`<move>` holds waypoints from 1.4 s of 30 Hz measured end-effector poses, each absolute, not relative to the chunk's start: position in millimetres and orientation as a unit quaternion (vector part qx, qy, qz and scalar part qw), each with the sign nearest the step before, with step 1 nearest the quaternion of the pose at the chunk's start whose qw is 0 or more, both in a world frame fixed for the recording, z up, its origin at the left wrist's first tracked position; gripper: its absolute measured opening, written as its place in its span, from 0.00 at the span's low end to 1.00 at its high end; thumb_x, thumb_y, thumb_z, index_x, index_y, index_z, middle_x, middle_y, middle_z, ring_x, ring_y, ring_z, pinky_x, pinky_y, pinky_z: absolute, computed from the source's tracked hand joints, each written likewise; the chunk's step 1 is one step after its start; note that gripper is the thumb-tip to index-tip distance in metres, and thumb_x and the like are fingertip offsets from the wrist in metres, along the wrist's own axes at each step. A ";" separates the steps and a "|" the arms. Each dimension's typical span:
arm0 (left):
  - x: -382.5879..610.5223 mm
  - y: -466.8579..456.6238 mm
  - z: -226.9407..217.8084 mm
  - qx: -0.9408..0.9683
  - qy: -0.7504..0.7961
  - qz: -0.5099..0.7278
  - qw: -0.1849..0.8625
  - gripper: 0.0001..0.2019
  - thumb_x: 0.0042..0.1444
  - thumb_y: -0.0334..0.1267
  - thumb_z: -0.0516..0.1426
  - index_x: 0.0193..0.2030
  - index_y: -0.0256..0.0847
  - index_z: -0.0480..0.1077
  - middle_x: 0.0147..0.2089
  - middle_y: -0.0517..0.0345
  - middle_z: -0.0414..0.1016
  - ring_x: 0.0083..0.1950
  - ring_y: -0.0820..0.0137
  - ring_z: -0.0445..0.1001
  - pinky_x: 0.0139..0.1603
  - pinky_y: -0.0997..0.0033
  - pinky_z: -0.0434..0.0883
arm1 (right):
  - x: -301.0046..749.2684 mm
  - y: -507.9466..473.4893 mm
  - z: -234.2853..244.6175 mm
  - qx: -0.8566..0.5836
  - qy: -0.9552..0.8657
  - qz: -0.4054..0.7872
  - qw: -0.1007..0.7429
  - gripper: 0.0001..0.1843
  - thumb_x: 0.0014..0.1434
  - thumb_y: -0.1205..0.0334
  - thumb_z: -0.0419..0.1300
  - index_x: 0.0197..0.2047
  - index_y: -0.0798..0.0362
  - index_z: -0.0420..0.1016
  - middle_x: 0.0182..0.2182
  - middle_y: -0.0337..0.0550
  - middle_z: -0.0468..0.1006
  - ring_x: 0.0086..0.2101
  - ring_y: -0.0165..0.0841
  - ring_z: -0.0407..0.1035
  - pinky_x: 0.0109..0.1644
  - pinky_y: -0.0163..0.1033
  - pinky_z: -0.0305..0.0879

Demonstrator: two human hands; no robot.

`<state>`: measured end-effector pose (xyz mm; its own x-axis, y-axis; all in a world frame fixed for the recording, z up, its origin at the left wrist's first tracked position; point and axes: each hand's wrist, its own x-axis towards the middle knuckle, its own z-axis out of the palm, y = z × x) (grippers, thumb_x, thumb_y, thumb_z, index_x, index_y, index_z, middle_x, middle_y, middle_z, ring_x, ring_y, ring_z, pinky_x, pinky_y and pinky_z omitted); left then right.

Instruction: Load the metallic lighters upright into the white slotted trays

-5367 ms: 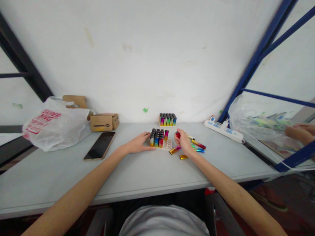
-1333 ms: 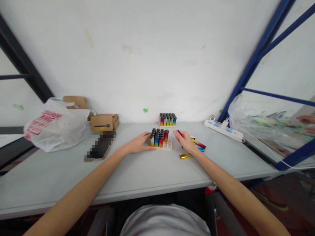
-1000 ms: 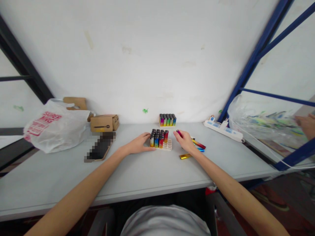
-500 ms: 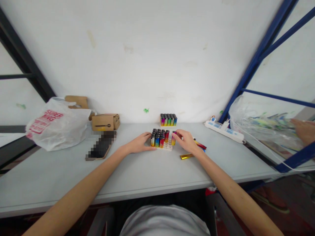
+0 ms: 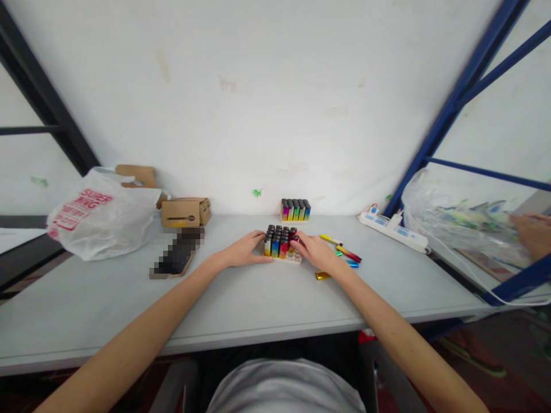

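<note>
Several colourful lighters (image 5: 275, 246) stand upright in rows in a pale tray (image 5: 291, 259) on the table. My left hand (image 5: 247, 250) is curved round the tray's left side, thumb at the front corner and fingers towards the back, gripping it. At the tray's right side my right hand (image 5: 313, 249) pinches a lighter (image 5: 294, 243) and holds it in among the slots; the fingers partly hide it. Loose lighters lie flat beyond that hand, among them a yellow one (image 5: 330, 240), a red one (image 5: 349, 254) and a gold one (image 5: 322, 276).
A second tray of lighters (image 5: 295, 210) stands against the wall. On the left are a phone (image 5: 178, 253), a cardboard box (image 5: 185, 213) and a white plastic bag (image 5: 101, 215). A power strip (image 5: 394, 232) lies at the right. Another person's hand (image 5: 532, 234) shows beyond the blue frame (image 5: 419, 155).
My right hand has moved left with the lighter, from beside the tray to its right-hand slots, uncovering more of the loose lighters. My left hand stays at the tray.
</note>
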<state>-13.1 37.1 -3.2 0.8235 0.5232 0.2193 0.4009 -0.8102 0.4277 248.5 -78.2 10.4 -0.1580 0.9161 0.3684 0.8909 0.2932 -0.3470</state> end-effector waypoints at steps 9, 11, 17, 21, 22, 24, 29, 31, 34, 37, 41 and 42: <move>-13.1 37.4 -3.3 0.935 0.256 0.167 0.181 0.43 0.54 0.66 0.63 0.68 0.37 0.66 0.69 0.40 0.67 0.69 0.47 0.67 0.73 0.53 0.62 | 264.3 -83.4 18.2 -0.633 -0.741 -0.018 0.225 0.28 0.72 0.40 0.52 0.26 0.49 0.74 0.22 0.45 0.76 0.26 0.37 0.69 0.33 0.38 0.53; -12.9 37.2 -2.9 0.935 0.260 0.157 0.182 0.43 0.55 0.66 0.62 0.68 0.36 0.65 0.70 0.39 0.66 0.70 0.47 0.66 0.73 0.53 0.62 | 285.9 -83.3 20.6 -0.653 -0.721 -0.042 0.229 0.28 0.74 0.43 0.49 0.30 0.49 0.75 0.25 0.46 0.79 0.28 0.37 0.71 0.35 0.38 0.55; -13.8 37.2 -2.2 0.934 0.261 0.155 0.189 0.43 0.55 0.66 0.63 0.67 0.35 0.66 0.70 0.38 0.66 0.70 0.48 0.66 0.73 0.53 0.61 | 362.9 -81.2 12.6 -0.767 -0.613 -0.071 0.175 0.15 0.70 0.57 0.57 0.45 0.57 0.81 0.41 0.57 0.83 0.41 0.41 0.76 0.45 0.40 0.63; -14.5 38.8 -3.5 0.937 0.247 0.163 0.185 0.42 0.55 0.66 0.63 0.67 0.38 0.66 0.70 0.40 0.67 0.70 0.48 0.67 0.73 0.53 0.63 | 380.3 -79.5 0.5 -0.742 -0.654 -0.016 0.144 0.15 0.66 0.55 0.62 0.46 0.56 0.83 0.43 0.55 0.84 0.43 0.41 0.77 0.49 0.39 0.66; -14.5 39.2 -3.9 0.938 0.246 0.163 0.184 0.42 0.55 0.66 0.63 0.67 0.38 0.66 0.69 0.40 0.67 0.70 0.48 0.67 0.73 0.53 0.63 | 379.6 -78.6 -1.3 -0.733 -0.665 -0.009 0.141 0.13 0.65 0.55 0.63 0.45 0.55 0.84 0.43 0.54 0.84 0.44 0.41 0.77 0.48 0.39 0.66; -14.5 40.1 -4.7 0.937 0.248 0.163 0.182 0.42 0.55 0.66 0.63 0.67 0.37 0.67 0.69 0.39 0.67 0.69 0.48 0.67 0.72 0.53 0.63 | 375.7 -76.9 -3.3 -0.728 -0.670 -0.009 0.144 0.11 0.64 0.57 0.64 0.43 0.55 0.83 0.43 0.54 0.84 0.44 0.41 0.77 0.48 0.38 0.66; -14.5 40.1 -5.0 0.939 0.253 0.153 0.175 0.42 0.56 0.67 0.61 0.67 0.37 0.66 0.69 0.39 0.66 0.70 0.49 0.66 0.73 0.54 0.62 | 367.9 -76.1 -1.5 -0.747 -0.626 -0.001 0.225 0.11 0.65 0.62 0.60 0.49 0.55 0.76 0.37 0.50 0.83 0.37 0.39 0.75 0.43 0.39 0.65; -14.4 39.3 -4.4 0.939 0.256 0.152 0.175 0.42 0.56 0.67 0.61 0.67 0.37 0.66 0.69 0.39 0.66 0.70 0.49 0.66 0.73 0.54 0.62 | 365.7 -75.6 0.7 -0.734 -0.610 0.003 0.297 0.12 0.65 0.59 0.60 0.49 0.54 0.75 0.34 0.47 0.82 0.35 0.39 0.75 0.42 0.40 0.65; -13.9 38.0 -3.2 0.937 0.256 0.157 0.178 0.42 0.55 0.66 0.62 0.67 0.37 0.66 0.69 0.39 0.66 0.69 0.48 0.67 0.73 0.53 0.63 | 359.4 -73.2 5.5 -0.678 -0.587 0.049 0.439 0.17 0.63 0.49 0.62 0.47 0.53 0.76 0.33 0.44 0.81 0.34 0.37 0.74 0.41 0.41 0.67; -13.5 37.3 -2.4 0.938 0.259 0.150 0.172 0.43 0.56 0.67 0.61 0.68 0.36 0.65 0.70 0.38 0.66 0.70 0.48 0.66 0.73 0.53 0.61 | 348.0 -71.2 11.5 -0.604 -0.545 0.138 0.565 0.23 0.60 0.42 0.64 0.44 0.53 0.78 0.32 0.42 0.79 0.32 0.34 0.70 0.37 0.39 0.66; -13.8 38.3 -3.1 0.942 0.254 0.145 0.164 0.43 0.56 0.68 0.60 0.68 0.36 0.65 0.70 0.38 0.66 0.70 0.49 0.66 0.73 0.55 0.61 | 327.8 -75.3 19.6 -0.529 -0.493 0.254 0.643 0.25 0.58 0.36 0.64 0.43 0.51 0.77 0.38 0.43 0.78 0.39 0.35 0.72 0.39 0.37 0.68; -13.9 38.7 -3.7 0.942 0.253 0.147 0.164 0.43 0.56 0.68 0.60 0.68 0.37 0.65 0.69 0.39 0.66 0.70 0.50 0.66 0.73 0.56 0.61 | 322.6 -77.3 21.2 -0.509 -0.489 0.291 0.646 0.26 0.58 0.36 0.64 0.43 0.50 0.76 0.40 0.44 0.78 0.41 0.35 0.73 0.41 0.38 0.70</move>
